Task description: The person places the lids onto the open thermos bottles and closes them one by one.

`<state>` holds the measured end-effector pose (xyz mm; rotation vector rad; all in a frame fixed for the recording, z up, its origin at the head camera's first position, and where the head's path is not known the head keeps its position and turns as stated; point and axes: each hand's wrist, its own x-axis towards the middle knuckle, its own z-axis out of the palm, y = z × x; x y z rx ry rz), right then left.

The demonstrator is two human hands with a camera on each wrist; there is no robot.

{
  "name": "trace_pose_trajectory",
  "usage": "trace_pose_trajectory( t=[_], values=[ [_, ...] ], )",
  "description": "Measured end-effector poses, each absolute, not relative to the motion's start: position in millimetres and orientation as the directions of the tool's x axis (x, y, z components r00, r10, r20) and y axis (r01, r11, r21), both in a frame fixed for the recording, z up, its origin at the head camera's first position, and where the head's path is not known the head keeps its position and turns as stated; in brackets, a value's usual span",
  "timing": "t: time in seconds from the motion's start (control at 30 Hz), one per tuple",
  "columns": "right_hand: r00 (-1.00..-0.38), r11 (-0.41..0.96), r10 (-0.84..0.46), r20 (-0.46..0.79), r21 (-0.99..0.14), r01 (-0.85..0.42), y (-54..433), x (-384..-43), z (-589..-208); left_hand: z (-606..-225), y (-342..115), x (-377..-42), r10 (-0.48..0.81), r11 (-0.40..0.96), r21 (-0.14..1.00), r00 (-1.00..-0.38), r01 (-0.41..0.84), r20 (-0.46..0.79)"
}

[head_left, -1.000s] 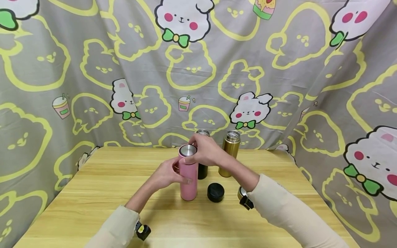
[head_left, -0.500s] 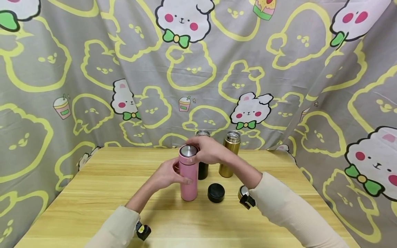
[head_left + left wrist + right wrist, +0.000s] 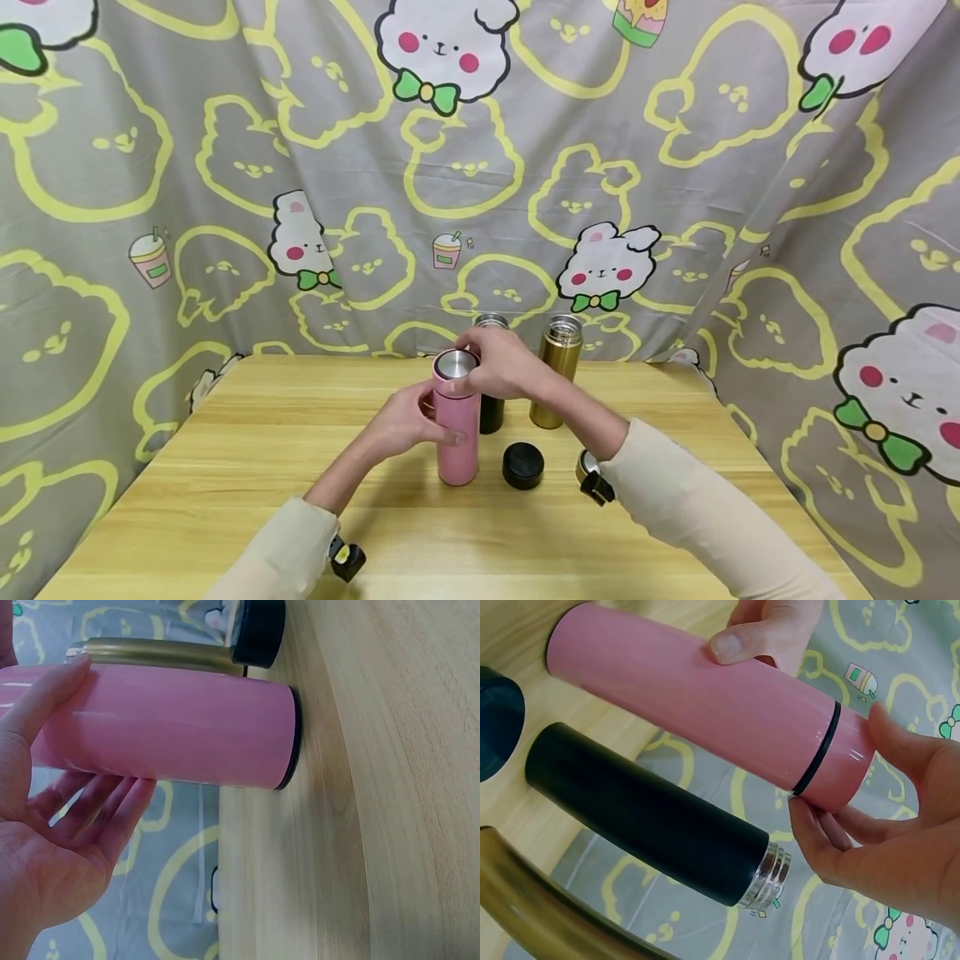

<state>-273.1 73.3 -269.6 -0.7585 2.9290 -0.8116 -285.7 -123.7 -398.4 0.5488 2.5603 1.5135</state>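
Note:
A pink thermos (image 3: pixel 457 442) stands upright on the table with its pink lid (image 3: pixel 455 367) on, a steel disc on top. My left hand (image 3: pixel 401 423) grips the body around its middle, thumb in front and fingers behind, as the left wrist view also shows. My right hand (image 3: pixel 502 364) pinches the lid between thumb and fingers; in the right wrist view a dark ring (image 3: pixel 821 754) marks the seam between lid and body. Just behind stands a lidless black thermos (image 3: pixel 645 814), partly hidden by my right hand in the head view.
A lidless gold thermos (image 3: pixel 557 367) stands at the back, right of the black one. On the table (image 3: pixel 247 467) lie a black lid (image 3: pixel 522 465) and, by my right sleeve, a gold lid (image 3: pixel 588 463) with a steel top. A patterned curtain (image 3: pixel 360 167) hangs behind.
My right hand's fingers have shifted back and forth around the pink lid, its wrist turning slightly. The left hand and the thermos have stayed in place.

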Motion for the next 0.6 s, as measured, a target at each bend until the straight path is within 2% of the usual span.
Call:
trace_pose_trajectory(
  t=[0.3,0.47,0.6],
  values=[
    [-0.891,0.759,-0.436,0.125,-0.48,-0.439,73.4,-273.7,-269.2,-397.3,-124.4,-289.3,0.364,0.448,0.854,-0.927,0.264,0.095],
    [-0.885,0.755,-0.462,0.06,-0.496,-0.428,74.5,-274.6,-266.2,-397.2,-124.1,-288.3,0.36,0.45,0.856,-0.929,0.253,0.085],
    [-0.867,0.721,-0.498,0.007,-0.553,-0.418,76.1,-275.3,-264.5,-397.9,-124.1,-287.0,0.365,0.429,0.868,-0.927,0.251,0.088]
  ],
)
